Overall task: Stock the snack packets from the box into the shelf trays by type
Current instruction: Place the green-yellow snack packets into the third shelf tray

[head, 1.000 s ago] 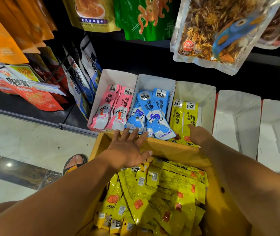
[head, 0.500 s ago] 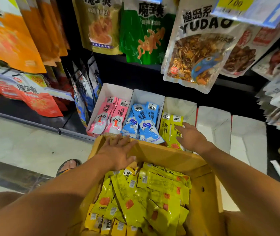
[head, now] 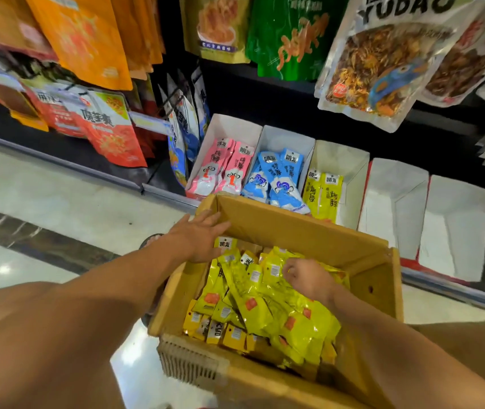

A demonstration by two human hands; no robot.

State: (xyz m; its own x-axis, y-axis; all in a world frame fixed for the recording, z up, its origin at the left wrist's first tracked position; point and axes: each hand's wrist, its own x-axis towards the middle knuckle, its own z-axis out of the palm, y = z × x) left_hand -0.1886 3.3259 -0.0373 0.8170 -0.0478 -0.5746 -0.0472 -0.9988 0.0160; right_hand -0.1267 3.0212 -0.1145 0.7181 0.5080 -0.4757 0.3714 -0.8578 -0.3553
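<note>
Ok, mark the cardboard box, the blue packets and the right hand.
cardboard box (head: 294, 231): head view, far wall.
blue packets (head: 279, 182): head view, top packet's front.
right hand (head: 309, 278): head view, back of the hand.

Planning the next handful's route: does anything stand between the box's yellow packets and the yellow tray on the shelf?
Only the box's far wall, which rises in front of the yellow tray; packets must go up over it. The right hand is on the yellow packets, nothing between.
</note>
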